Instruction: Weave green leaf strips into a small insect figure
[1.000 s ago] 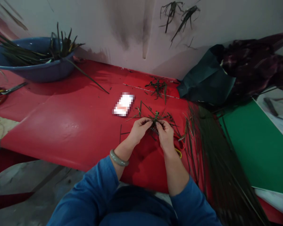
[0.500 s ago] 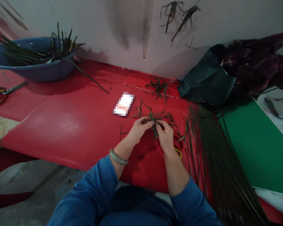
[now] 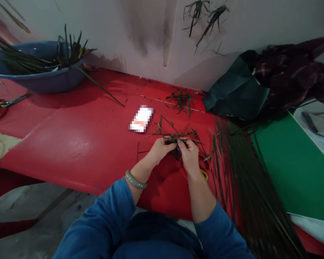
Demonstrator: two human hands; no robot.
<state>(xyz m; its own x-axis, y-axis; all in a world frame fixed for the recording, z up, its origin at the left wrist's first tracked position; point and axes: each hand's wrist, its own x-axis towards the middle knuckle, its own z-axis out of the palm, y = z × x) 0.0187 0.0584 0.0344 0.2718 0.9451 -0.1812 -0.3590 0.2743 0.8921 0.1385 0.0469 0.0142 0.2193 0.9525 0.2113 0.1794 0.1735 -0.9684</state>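
From the head view, a glossy red desk (image 3: 78, 151) runs up to a stained pale wall (image 3: 102, 32); a blue bowl (image 3: 56, 85) of leaves (image 3: 24, 61) stands at its far left, a green board (image 3: 294, 172) is at the right, and grey floor (image 3: 62, 219) shows below left. Over the desk, among scattered scraps (image 3: 180, 100), the fingers of the left hand (image 3: 162, 148) and right hand (image 3: 189, 151) pinch a small green knot (image 3: 174, 139) between them

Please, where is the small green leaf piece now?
In the head view, the leaf piece is just right of centre, pinched by the left hand and right hand, over the red tabletop.
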